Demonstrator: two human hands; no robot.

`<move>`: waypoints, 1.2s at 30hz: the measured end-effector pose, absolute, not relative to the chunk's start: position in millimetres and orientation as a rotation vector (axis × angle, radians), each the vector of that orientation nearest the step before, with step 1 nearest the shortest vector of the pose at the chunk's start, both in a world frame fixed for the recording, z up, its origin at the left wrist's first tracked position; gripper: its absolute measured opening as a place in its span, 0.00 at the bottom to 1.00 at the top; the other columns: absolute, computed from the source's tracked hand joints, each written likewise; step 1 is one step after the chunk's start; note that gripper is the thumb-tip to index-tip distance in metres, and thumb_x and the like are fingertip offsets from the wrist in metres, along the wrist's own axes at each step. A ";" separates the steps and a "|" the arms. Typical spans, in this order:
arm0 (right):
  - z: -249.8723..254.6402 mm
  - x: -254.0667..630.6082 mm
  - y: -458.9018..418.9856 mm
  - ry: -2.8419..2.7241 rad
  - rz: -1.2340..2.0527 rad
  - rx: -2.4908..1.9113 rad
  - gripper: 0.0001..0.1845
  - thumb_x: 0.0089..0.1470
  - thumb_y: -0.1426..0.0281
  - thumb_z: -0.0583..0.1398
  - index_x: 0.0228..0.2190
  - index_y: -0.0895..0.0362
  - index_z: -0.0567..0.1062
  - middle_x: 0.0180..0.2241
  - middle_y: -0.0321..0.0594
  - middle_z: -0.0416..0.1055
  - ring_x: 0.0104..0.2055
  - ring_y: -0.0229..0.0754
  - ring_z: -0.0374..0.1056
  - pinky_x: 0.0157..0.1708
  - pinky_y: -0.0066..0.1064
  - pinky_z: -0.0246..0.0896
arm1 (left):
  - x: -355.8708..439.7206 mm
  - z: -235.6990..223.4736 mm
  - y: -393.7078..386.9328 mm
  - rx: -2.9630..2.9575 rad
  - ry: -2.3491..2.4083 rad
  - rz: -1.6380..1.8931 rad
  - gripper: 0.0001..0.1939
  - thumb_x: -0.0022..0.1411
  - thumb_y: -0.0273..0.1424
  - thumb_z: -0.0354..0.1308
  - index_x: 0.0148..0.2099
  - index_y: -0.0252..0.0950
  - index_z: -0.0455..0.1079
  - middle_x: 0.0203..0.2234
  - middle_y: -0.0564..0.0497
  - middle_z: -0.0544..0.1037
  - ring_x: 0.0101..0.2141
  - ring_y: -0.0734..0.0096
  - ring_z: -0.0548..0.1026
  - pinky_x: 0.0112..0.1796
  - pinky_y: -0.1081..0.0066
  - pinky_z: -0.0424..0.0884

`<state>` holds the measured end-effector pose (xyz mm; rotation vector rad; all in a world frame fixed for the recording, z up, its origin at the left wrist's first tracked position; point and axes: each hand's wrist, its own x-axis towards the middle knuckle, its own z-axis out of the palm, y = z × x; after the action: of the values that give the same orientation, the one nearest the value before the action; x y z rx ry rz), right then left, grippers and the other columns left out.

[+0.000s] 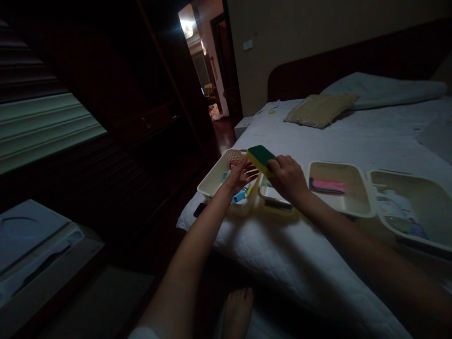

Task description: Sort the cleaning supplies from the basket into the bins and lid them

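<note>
My right hand (287, 176) grips a sponge (260, 157), green on top and yellow beneath, and holds it above the baskets on the bed. Just left of the sponge is my left hand (242, 176), fingers apart and with nothing in it. Below that hand, a cream basket (212, 181) contains a blue-labelled item (241, 194) and other small things. A smaller basket (278, 205) sits partly hidden under my right hand. Further right, one basket (356, 207) has a folded pink and grey cloth (327, 186), and another (432, 202) holds pump bottles (397, 207).
The baskets stand along the edge of a bed with a white quilted cover (254, 245). A dark phone-like object (199, 210) lies by the left basket. A cushion (319, 110) rests further back. At lower left is a white box (42, 254); my bare foot (238, 310) shows below.
</note>
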<state>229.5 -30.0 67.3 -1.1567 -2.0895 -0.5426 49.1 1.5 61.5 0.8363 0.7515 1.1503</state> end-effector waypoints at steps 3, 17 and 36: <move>60.4 228.9 -33.3 -2.243 -0.730 -1.042 0.12 0.59 0.76 0.49 0.38 0.57 0.72 0.36 0.49 0.69 0.38 0.50 0.59 0.39 0.39 0.52 | 53.3 63.3 -0.6 0.887 0.736 1.155 0.16 0.54 0.42 0.63 0.42 0.38 0.71 0.37 0.50 0.76 0.37 0.72 0.74 0.45 0.67 0.70; 47.5 244.4 -29.4 -2.263 -0.339 -0.977 0.14 0.59 0.64 0.54 0.39 0.60 0.73 0.38 0.52 0.72 0.40 0.50 0.66 0.41 0.40 0.59 | 45.6 59.4 0.5 0.912 0.902 1.187 0.19 0.42 0.27 0.68 0.39 0.39 0.71 0.35 0.54 0.75 0.34 0.75 0.72 0.39 0.72 0.68; 73.4 260.2 -5.0 -1.376 0.967 -1.145 0.18 0.40 0.64 0.68 0.33 0.56 0.72 0.35 0.41 0.72 0.37 0.43 0.70 0.44 0.44 0.67 | 64.0 58.4 -5.7 1.162 0.817 0.887 0.26 0.40 0.32 0.74 0.44 0.37 0.74 0.40 0.50 0.77 0.41 0.70 0.74 0.50 0.58 0.66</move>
<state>260.2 -5.0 73.4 -1.1450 -1.3758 0.9671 64.0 -5.7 58.4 1.1624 0.8169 0.8868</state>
